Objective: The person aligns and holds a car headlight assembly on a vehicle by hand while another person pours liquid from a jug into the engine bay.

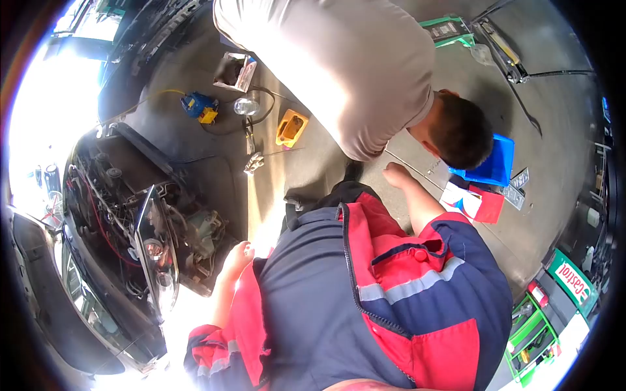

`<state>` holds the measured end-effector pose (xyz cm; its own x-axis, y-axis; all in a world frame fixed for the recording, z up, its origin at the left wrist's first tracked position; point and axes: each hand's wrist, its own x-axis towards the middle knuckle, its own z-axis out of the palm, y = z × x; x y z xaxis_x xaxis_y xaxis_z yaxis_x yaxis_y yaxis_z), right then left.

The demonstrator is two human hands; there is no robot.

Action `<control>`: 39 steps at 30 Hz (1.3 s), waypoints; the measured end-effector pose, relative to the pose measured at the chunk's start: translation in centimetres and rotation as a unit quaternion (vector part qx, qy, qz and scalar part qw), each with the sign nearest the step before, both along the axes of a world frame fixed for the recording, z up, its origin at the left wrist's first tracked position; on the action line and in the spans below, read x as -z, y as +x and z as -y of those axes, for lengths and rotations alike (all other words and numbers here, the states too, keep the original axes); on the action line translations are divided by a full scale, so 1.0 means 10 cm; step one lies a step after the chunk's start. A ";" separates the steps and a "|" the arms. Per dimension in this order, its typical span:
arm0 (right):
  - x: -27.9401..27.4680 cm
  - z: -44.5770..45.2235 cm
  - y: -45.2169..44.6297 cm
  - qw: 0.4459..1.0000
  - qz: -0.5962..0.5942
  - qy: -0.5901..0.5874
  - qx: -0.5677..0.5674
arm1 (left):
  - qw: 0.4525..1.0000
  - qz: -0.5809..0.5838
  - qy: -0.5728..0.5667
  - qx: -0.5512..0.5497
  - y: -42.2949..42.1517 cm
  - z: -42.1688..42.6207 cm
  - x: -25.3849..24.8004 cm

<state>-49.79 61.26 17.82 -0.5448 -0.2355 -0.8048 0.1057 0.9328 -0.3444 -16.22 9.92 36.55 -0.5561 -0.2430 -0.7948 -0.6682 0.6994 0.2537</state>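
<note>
My left hand (238,258) is low beside the opened front of a car, its fingers curled in strong glare. Whatever it may hold cannot be made out. The nearest part to it is a headlight (156,251), with exposed engine parts (202,238) around it. Out to the right, my right hand (396,174) hangs above the floor with its fingers closed, and no object shows in it. A bent-over person in a light shirt (332,65) is close in front of that hand. On the floor near it lies a red and white box (479,203).
A blue bin (492,163) stands by licence plates (515,189). Across the floor are a yellow tray (291,128), an open carton (235,72), a clear jar (246,107), a blue and yellow device (199,107) and a cable. A green rack (531,339) stands lower right.
</note>
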 end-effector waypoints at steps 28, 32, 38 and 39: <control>-0.35 1.40 0.73 0.994 -0.045 -0.086 -0.041 | 0.986 -0.030 -0.034 -0.159 1.39 0.75 0.27; -0.32 1.50 0.73 0.994 -0.027 -0.076 -0.079 | 0.981 -0.027 -0.039 -0.189 1.62 0.68 0.47; -0.67 1.64 0.53 0.981 -0.035 0.001 -0.192 | 0.962 -0.078 -0.129 -0.226 1.69 0.40 0.71; -0.67 1.65 0.52 0.979 -0.040 0.006 -0.199 | 0.960 -0.089 -0.127 -0.235 1.64 0.38 0.61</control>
